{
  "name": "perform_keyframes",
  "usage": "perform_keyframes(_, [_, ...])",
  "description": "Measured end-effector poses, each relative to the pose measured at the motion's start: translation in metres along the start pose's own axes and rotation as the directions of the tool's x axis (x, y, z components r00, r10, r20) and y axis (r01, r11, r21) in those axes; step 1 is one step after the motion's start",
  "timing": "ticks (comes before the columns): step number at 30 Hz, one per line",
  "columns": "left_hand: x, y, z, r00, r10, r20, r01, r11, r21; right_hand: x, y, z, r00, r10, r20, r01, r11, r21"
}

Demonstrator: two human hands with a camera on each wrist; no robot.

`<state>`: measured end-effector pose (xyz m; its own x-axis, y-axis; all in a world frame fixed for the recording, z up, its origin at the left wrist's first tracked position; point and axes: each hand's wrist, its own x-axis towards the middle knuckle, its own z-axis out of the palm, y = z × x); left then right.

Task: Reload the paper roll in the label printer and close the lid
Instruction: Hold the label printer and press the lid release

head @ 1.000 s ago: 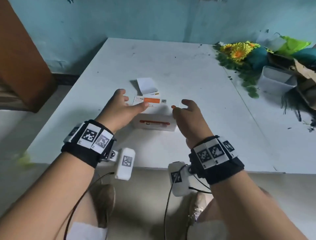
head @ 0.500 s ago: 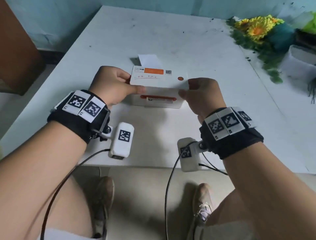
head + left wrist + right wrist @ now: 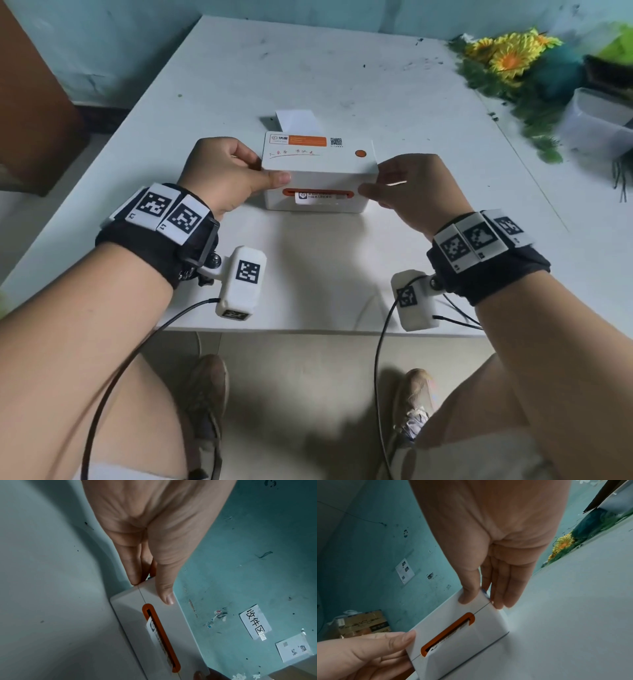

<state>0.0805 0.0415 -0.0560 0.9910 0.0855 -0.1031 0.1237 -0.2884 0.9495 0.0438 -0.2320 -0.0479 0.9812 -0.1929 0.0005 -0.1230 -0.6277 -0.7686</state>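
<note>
Head view: both hands clamp the label printer (image 3: 320, 171) near the table's (image 3: 342, 281) front edge.
Left hand (image 3: 222, 174) and right hand (image 3: 411, 188) pinch its lid sides; uneven lifting could jam the label (image 3: 310, 197) poking from the slot.

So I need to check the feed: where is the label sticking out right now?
In the head view, the label pokes from the orange slot on the printer's front, toward its left end.

White boxy plastic label printer (image 3: 318, 171) w/ orange slot trim, orange btn; black wristbands (image 3: 154, 253) w/ b&w checker tags; yellow fake flowers (image 3: 510, 58).
</note>
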Motion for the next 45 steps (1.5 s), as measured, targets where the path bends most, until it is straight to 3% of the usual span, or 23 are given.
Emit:
perform_keyframes(6, [-0.005,-0.001,0.005,0.999,-0.017,0.046,0.019,0.999,-0.033,-0.002,0.004,0.000,0.999,0.023,0.030,-0.022,0.999,-0.034])
perform_keyframes(14, [-0.001,-0.003,0.010,0.995,0.052,0.080,-0.059,0.995,0.084,-0.005,0.012,-0.002,1.000,0.025,-0.007,-0.024,0.998,0.050])
perform_keyframes(21, [0.002,-0.004,0.012,0.993,0.075,0.089,-0.079,0.996,0.046,-0.003,0.012,0.001,0.985,0.173,0.020,-0.171,0.938,0.303])
perform_keyframes(33, [0.005,-0.005,0.013,0.993,0.083,0.088,-0.089,0.993,0.072,-0.005,0.020,-0.001,0.991,0.120,-0.054,-0.105,0.969,0.224])
perform_keyframes(45, [0.003,-0.005,0.013,0.993,0.108,0.049,-0.112,0.988,0.106,-0.006,0.019,0.004,0.996,0.086,-0.036,-0.077,0.978,0.195])
